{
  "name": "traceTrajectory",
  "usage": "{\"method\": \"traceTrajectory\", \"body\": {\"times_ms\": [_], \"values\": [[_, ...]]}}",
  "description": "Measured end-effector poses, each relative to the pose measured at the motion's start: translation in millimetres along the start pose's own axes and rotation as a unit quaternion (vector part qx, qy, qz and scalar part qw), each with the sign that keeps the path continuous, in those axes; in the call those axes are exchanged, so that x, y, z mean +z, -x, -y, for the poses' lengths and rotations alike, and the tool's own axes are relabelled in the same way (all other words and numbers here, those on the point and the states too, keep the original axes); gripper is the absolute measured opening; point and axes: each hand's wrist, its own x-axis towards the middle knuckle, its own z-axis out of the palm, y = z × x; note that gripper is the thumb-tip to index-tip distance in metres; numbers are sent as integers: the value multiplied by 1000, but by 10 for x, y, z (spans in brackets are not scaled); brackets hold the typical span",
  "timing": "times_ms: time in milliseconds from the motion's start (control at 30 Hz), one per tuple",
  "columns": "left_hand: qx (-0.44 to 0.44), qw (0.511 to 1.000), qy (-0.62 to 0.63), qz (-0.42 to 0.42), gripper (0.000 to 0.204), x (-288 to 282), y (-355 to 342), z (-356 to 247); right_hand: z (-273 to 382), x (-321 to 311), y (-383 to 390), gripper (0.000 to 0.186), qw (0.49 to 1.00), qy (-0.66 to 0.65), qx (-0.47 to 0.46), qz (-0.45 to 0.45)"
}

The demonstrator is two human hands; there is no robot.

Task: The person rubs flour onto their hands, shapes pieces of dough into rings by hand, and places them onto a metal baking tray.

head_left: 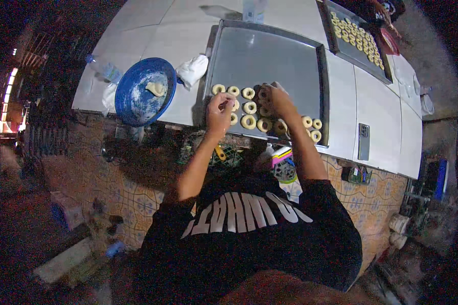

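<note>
A large grey metal baking tray [269, 51] lies on the table in front of me, with rows of pale dough rings [248, 122] along its near part. At the left rows, my left hand [220, 113] has its fingers curled together, their tips beside a dough ring [235, 105]. My right hand [280, 101] reaches over the middle rows with its fingers bent down among shadowed rings. Its fingertips are partly hidden, and whatever either hand pinches cannot be made out. Several more rings [312, 123] sit near the tray's right corner.
Left of the tray stands a blue basin [146, 91] with a lump of dough [156, 89] and flour inside. Beside it are a white bag [192, 70] and a clear bottle [106, 70]. A second tray of rings [359, 43] lies far right near another person's arm [387, 18]. A phone [364, 141] rests at the near edge.
</note>
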Motion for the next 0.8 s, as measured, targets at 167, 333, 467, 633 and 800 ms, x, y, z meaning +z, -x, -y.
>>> {"method": "traceTrajectory", "body": {"times_ms": [167, 333, 467, 633, 800], "values": [[4, 1000, -3, -9, 7, -43, 21, -29, 92, 15, 12, 30, 999, -1, -41, -11], [-5, 1000, 1, -11, 6, -70, 29, -1, 179, -120, 55, 25, 998, 22, -51, -5], [-8, 1000, 7, -4, 7, -69, 25, 51, 215, -177, 56, 45, 997, 37, -32, 67], [-20, 1000, -10, -8, 7, -82, 22, 67, 212, -208, 73, 41, 998, -13, 15, 64], [-17, 1000, -5, -10, 6, -80, 27, 30, 244, -170, 114, 39, 1000, 7, -21, 6]]}}
